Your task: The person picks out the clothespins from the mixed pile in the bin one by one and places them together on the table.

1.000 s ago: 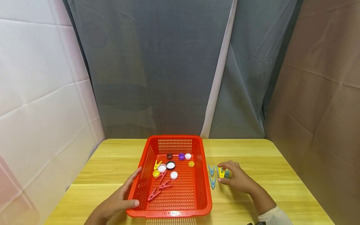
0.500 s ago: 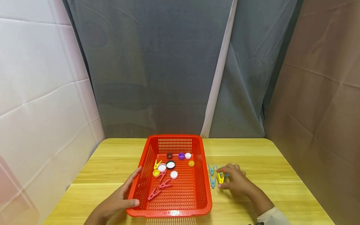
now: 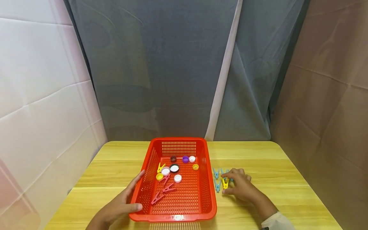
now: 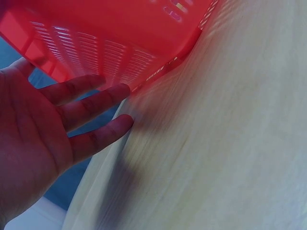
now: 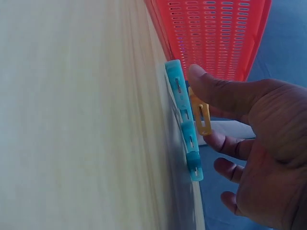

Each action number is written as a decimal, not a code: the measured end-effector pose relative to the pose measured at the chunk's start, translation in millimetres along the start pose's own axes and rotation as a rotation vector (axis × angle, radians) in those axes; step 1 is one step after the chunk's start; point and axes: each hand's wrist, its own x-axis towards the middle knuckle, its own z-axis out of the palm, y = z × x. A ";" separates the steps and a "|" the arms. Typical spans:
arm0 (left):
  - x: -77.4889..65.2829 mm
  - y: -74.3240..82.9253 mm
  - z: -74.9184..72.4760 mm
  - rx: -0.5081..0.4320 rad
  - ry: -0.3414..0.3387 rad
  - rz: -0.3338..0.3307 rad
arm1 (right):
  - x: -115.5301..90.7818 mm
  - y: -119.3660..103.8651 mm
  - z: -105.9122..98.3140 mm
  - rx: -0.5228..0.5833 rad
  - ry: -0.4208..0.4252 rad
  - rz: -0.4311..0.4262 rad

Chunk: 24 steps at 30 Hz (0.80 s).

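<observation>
My right hand (image 3: 241,185) pinches a yellow clothespin (image 3: 225,183) between thumb and forefinger, just right of a red basket (image 3: 212,204). Several light-blue clothespins (image 3: 217,186) lie on the table around it, some partly hidden by the fingers. In the right wrist view the yellow clothespin (image 5: 202,117) sits close beside the blue ones (image 5: 176,81), and the other fingers are loosely bent. My left hand (image 3: 118,204) rests along the basket's left side, its thumb at the near left rim. The left wrist view shows its fingers (image 4: 96,108) straight and spread against the basket wall.
Inside the basket lie three pink clothespins (image 3: 169,188), a yellow clothespin (image 3: 160,168) and several bottle caps (image 3: 174,168) in different colours. The wooden table (image 3: 276,179) ends at a grey curtain (image 3: 172,80), with pale cloth at the left and brown cloth at the right.
My right hand has drawn the yellow clothespin slightly toward me, from over the blue clothespins to beside the near one. The left hand and basket have stayed in place.
</observation>
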 end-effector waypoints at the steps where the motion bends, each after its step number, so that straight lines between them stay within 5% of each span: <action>1: 0.0 0.0 -0.1 -0.001 -0.001 -0.003 | -0.2 -0.2 0.2 -0.008 -0.001 -0.003; 24: 0.7 -2.1 -1.4 -0.001 -0.015 0.025 | -2.9 -4.1 4.7 -0.023 -0.001 -0.010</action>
